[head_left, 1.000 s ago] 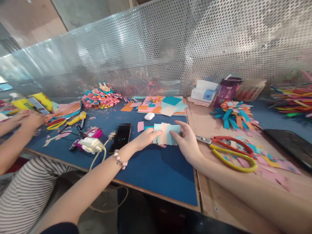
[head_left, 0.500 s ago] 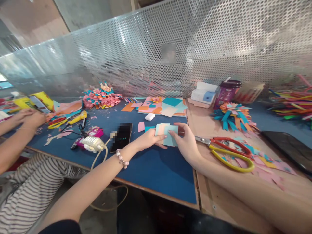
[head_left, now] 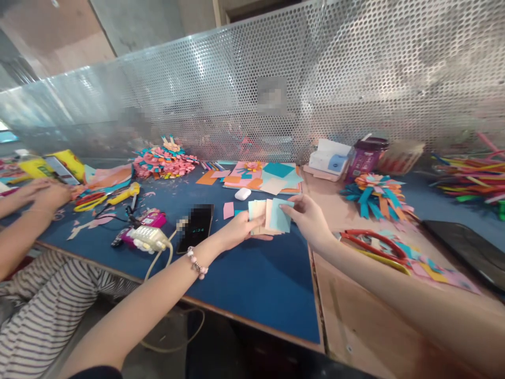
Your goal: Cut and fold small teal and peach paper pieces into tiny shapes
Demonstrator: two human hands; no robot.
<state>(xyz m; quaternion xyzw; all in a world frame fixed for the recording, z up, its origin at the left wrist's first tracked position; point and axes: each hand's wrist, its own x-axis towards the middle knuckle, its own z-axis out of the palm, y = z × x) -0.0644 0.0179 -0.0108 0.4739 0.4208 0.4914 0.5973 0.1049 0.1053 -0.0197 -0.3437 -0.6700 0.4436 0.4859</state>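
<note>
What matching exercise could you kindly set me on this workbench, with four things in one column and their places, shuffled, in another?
Things:
1. Paper squares
2. White case
3. Purple cup
4. Bracelet

Places:
A. On the blue tabletop, beyond the hands
B. Around the left wrist
C. Fanned out, held by the left hand and right hand
D. Just right of the white-and-blue packet

Pairs: 1-C, 2-A, 3-D, 4-B
</note>
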